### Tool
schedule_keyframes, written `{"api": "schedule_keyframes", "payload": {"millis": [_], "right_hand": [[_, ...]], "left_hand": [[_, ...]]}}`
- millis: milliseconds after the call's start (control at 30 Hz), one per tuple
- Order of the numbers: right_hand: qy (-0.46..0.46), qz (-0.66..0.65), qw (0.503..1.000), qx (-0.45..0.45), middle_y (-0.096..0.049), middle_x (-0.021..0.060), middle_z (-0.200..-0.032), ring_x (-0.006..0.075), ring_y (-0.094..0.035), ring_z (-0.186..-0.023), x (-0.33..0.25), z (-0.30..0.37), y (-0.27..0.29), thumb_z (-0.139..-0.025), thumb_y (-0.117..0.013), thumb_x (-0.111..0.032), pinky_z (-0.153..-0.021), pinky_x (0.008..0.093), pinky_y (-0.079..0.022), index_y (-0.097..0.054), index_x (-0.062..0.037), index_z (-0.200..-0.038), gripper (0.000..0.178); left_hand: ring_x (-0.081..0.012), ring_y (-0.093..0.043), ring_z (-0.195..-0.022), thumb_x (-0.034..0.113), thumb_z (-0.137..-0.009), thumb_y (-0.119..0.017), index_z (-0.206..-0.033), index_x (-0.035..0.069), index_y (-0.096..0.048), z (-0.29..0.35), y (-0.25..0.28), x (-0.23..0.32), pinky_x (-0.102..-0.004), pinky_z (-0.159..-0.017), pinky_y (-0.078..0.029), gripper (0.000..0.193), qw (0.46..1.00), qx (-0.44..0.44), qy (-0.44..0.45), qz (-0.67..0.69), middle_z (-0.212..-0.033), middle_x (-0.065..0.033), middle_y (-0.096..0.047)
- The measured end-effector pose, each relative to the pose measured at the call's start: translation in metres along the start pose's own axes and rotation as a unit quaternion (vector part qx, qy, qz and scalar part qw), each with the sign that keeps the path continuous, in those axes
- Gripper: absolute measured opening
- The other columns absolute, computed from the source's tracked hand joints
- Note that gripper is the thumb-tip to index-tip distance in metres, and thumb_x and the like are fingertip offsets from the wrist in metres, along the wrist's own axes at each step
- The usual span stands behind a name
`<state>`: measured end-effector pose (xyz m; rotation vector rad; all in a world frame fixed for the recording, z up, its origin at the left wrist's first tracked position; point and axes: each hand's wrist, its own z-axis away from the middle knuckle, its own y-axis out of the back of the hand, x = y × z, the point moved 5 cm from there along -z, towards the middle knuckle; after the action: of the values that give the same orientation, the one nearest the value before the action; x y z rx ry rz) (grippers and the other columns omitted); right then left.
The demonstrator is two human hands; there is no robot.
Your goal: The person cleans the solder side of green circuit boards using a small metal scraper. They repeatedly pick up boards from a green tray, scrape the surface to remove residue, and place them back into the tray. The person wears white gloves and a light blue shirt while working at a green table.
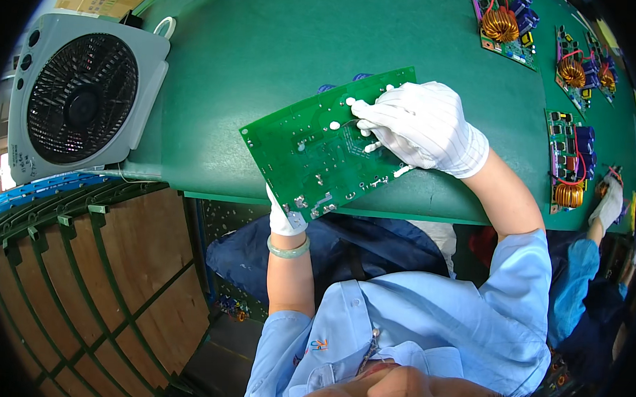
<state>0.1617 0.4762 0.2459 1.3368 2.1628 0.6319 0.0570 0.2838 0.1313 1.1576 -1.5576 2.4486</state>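
Observation:
A green circuit board [299,143] is held tilted above the table's near edge, solder side showing, with white blobs and silvery solder spots on it. Blue parts [358,79] peek out beyond its far edge. My left hand [286,220], in a white glove, grips the board from beneath at its near left corner; most of its fingers are hidden behind it. Over the board's right half is my right hand [419,125], in a striped white glove. Its thumb and fingers are pinched together close to the surface, and a thin dark sliver shows at the tips, too small to name.
A grey box fan [82,100] stands at the left of the green table [232,57]. Several boards with copper coils, such as one board [570,161], lie on the right. A co-worker's gloved hand [608,203] works there. Wooden panels [105,281] stand at lower left.

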Motion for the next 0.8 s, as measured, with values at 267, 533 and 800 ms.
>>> {"api": "schedule_keyframes", "payload": {"millis": [267,533,800], "right_hand": [[0.017,0.012,1.000,-0.011,-0.067,-0.0004,-0.077,0.0142,-0.063,-0.062,-0.019,-0.001,-0.003,-0.072,-0.072,-0.014,-0.050,0.0286,-0.046,-0.065,-0.0092,-0.112,0.041],[0.021,0.064,0.998,0.010,-0.066,0.0006,-0.084,0.0145,-0.062,-0.067,-0.008,-0.005,0.015,-0.074,-0.070,-0.021,-0.052,0.0297,-0.047,-0.066,-0.0105,-0.114,0.041],[0.013,0.068,0.997,-0.014,-0.065,-0.0001,-0.083,0.0142,-0.062,-0.069,-0.007,-0.004,0.005,-0.077,-0.069,-0.024,-0.052,0.0299,-0.047,-0.067,-0.0104,-0.112,0.037]], "left_hand": [[-0.0293,-0.055,-0.121,0.040,-0.102,-0.040,-0.142,0.007,-0.041,-0.001,0.001,-0.001,-0.0474,-0.097,-0.051,0.052,1.000,-0.001,0.003,-0.003,-0.138,-0.0158,-0.050],[-0.0289,-0.056,-0.120,0.040,-0.101,-0.041,-0.141,0.007,-0.042,-0.005,-0.002,0.002,-0.0468,-0.097,-0.051,0.051,1.000,-0.006,-0.004,-0.002,-0.136,-0.0154,-0.051],[-0.0285,-0.056,-0.119,0.041,-0.101,-0.041,-0.140,0.007,-0.042,-0.003,-0.001,0.004,-0.0463,-0.096,-0.051,0.051,1.000,-0.005,-0.003,-0.002,-0.135,-0.0150,-0.051]]}}
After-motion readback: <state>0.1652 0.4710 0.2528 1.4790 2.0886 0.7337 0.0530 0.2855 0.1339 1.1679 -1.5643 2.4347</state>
